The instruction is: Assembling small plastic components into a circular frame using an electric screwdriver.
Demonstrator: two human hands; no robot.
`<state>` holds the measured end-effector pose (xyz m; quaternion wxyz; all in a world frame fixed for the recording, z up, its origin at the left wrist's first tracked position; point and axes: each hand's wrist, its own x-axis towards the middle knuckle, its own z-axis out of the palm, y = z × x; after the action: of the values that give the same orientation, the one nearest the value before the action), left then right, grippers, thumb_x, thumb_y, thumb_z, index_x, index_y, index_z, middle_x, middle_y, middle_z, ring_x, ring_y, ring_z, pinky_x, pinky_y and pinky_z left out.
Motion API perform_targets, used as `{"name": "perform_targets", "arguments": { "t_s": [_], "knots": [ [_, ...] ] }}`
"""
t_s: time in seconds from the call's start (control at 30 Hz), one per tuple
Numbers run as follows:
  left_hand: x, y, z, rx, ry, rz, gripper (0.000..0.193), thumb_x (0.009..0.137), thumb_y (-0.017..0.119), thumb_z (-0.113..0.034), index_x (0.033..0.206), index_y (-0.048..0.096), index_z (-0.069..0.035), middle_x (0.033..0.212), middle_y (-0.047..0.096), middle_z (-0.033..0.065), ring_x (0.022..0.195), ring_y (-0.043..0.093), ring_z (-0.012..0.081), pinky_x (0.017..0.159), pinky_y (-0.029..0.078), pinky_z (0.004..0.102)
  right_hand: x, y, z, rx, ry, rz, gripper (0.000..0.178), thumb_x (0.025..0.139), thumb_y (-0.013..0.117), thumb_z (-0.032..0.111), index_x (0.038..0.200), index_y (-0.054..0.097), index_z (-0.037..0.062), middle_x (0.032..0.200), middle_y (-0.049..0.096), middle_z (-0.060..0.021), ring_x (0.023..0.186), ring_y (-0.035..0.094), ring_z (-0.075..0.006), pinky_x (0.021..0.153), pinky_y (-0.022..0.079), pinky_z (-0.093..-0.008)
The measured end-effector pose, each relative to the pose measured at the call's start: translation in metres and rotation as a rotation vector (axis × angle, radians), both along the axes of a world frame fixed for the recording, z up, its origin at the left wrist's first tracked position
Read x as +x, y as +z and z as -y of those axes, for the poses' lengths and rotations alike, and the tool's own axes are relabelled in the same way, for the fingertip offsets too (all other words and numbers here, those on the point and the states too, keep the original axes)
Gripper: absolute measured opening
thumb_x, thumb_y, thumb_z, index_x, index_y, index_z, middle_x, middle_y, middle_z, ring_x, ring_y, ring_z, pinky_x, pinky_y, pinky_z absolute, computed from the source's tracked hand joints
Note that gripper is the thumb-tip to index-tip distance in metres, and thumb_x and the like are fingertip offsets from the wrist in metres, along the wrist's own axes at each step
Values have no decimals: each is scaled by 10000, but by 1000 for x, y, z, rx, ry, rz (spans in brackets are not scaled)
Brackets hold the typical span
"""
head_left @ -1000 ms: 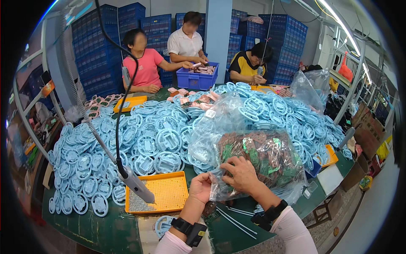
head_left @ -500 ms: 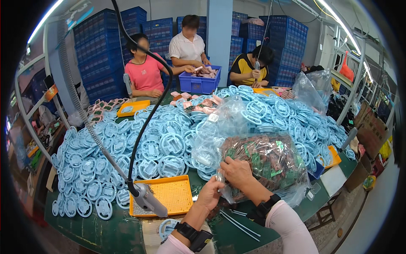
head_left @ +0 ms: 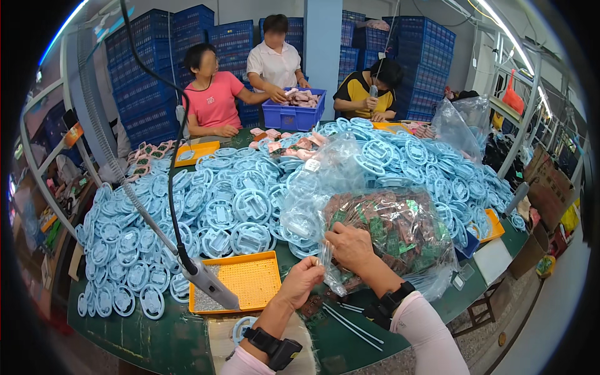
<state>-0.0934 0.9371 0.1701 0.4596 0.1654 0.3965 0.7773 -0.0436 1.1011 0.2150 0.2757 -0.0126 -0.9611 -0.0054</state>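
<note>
A clear plastic bag (head_left: 400, 234) full of small brown and green circuit boards lies on the table in front of me. My right hand (head_left: 351, 247) is closed on the bag's near left edge, its fingers bunching the film. Just left of it, my left hand (head_left: 302, 279) pinches another piece of the same edge between thumb and fingers. A few loose circuit boards (head_left: 312, 305) rest on the table below my hands. Round light-blue plastic parts (head_left: 250, 206) are heaped behind and to the left of the bag.
An electric screwdriver (head_left: 212, 287) hangs over an orange tray (head_left: 262, 281) of small screws. White thin strips (head_left: 353, 328) lie near my right wrist. Cardboard (head_left: 231, 344) covers the table's near edge. Across the table, three people work by a blue bin (head_left: 294, 112) of pink parts.
My left hand has shifted slightly left and up, still pinching the film. The hanging screwdriver has swung left. A co-worker's arm now reaches further toward the blue bin.
</note>
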Motion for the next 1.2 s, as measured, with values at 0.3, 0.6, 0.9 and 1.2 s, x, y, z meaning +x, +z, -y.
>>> {"name": "perform_targets", "arguments": {
  "t_s": [0.3,0.6,0.9,1.2],
  "knots": [
    [-16,33,46,-11,240,-64,74,878,573,-128,869,531,-68,707,541,5,709,557,137,681,431,254,-20,-10,-12,-32,-76,15,224,809,579,334,771,640,122,760,569,-44,687,609,-254,576,487,-382],
    [-16,5,-11,-337,27,-40,169,865,599,-244,984,589,-126,975,620,3,932,562,145,804,387,349,12,-4,14,-195,-45,-59,211,762,660,261,821,555,89,797,553,-84,719,589,-305,623,467,-413],
    [-16,-30,-32,-96,84,77,97,905,528,-232,942,514,-143,938,589,9,879,529,151,776,405,352,18,-7,10,-285,-87,-51,138,789,617,226,822,559,106,784,546,-99,688,579,-330,612,460,-444],
    [8,-25,-24,11,-113,476,138,893,542,-151,973,553,-39,942,583,77,822,540,182,706,452,322,20,-7,8,-259,-87,-53,155,791,626,246,825,553,113,788,544,-83,718,579,-301,613,454,-423]
  ]
}}
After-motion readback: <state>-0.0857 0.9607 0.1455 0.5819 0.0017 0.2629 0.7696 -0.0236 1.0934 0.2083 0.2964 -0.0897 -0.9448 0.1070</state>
